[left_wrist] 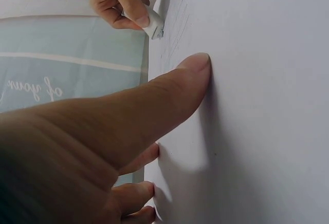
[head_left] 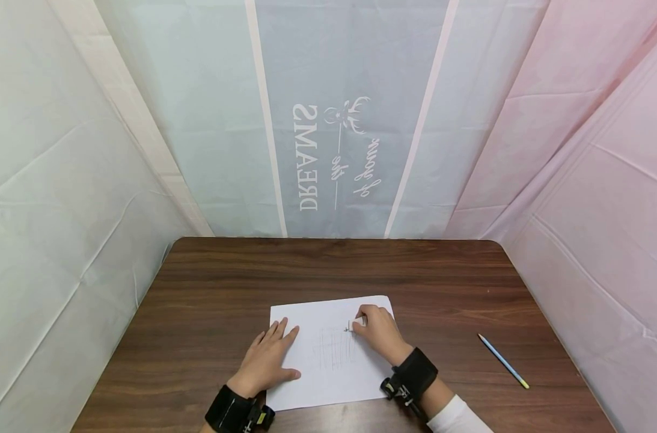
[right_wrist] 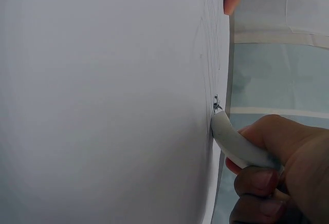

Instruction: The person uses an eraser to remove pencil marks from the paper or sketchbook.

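Observation:
A white sheet of paper (head_left: 328, 388) with thin pencil lines lies on the table. My right hand (head_left: 381, 332) pinches a white eraser (right_wrist: 239, 144) between thumb and fingers. The eraser's end touches the paper beside the drawn lines, and small dark crumbs (right_wrist: 217, 102) lie at its tip. On the sheet's left part my left hand (head_left: 267, 359) rests with its fingers spread and straight. In the left wrist view the thumb (left_wrist: 175, 93) presses on the paper, and the right hand with the eraser (left_wrist: 153, 24) shows beyond it.
A blue pencil (head_left: 503, 360) with a yellowish end lies on the brown wooden table (head_left: 209, 288), to the right of the paper. Hanging cloths surround the table; the back one (head_left: 350, 72) bears mirrored lettering. Each wrist wears a black strap with a small camera.

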`<state>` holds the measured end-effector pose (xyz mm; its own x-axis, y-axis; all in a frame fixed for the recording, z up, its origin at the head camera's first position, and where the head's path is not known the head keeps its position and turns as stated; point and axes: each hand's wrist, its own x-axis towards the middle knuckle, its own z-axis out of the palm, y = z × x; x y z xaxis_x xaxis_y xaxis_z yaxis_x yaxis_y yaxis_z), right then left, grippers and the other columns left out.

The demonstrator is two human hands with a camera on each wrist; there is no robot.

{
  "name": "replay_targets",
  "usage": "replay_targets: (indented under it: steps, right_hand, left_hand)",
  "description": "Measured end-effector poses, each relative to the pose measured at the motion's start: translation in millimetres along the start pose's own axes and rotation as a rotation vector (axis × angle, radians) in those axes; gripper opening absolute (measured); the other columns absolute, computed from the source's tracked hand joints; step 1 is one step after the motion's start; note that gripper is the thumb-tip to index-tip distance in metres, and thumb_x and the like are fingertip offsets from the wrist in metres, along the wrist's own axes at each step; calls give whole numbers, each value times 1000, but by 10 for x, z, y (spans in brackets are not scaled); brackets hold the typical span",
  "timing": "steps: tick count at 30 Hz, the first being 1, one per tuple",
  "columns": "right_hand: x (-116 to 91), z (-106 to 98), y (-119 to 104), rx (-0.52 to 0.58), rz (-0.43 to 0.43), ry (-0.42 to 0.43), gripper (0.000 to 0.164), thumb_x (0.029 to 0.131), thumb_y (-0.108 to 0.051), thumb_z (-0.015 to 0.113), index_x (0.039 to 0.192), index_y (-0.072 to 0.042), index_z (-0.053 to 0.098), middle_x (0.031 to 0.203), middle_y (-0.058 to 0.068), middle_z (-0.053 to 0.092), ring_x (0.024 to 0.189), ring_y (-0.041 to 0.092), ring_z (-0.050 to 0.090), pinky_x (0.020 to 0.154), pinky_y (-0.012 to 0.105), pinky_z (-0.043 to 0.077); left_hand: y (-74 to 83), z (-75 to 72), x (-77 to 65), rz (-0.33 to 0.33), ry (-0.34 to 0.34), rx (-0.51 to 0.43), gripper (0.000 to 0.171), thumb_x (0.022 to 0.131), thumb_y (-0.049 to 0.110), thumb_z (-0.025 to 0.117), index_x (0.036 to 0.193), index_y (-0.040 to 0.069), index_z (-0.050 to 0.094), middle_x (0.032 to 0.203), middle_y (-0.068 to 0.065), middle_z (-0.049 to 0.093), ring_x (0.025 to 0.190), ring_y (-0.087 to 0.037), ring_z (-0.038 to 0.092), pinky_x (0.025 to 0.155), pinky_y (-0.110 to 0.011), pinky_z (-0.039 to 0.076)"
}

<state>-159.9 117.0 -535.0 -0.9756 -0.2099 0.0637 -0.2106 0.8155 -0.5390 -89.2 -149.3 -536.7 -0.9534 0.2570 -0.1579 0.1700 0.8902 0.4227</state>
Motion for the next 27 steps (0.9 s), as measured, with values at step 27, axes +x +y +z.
replay_targets:
  steps: [27]
  right_hand:
    - [-10, -48, 51, -1, 16, -10, 9, 84, -12, 78, 81, -9, 70, 75, 1, 68, 58, 9, 46, 52, 22, 35]
  left_hand:
    - [-24, 27, 4, 6, 3, 10, 93, 70, 44, 90, 147, 9, 53, 161, -24, 37, 150, -45, 34, 117, -67, 30]
